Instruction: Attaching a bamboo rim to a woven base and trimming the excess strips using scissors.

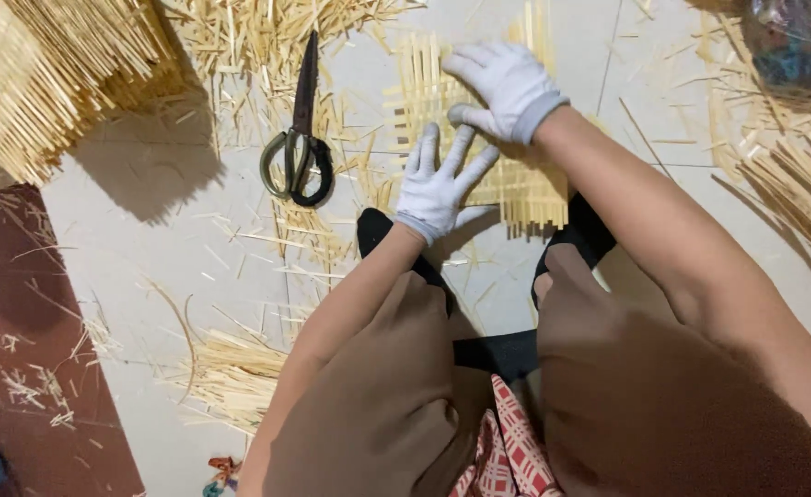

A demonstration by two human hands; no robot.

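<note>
A flat woven panel of thin pale bamboo strips (424,83) lies on the white tiled floor in front of my knees. My left hand (440,179), in a white glove, rests flat on the panel's near edge with its fingers spread. My right hand (502,87), also gloved in white, presses down on the panel's upper middle, fingers together and slightly curled. Neither hand grips anything. Dark scissors with green-grey handles (300,138) lie on the floor to the left of the panel, blades pointing away from me.
A thick stack of bamboo strips (46,74) fills the top left corner. Loose strips and offcuts (231,373) litter the floor around me. More long strips (792,175) lie at the right. A dark red mat (19,350) borders the left.
</note>
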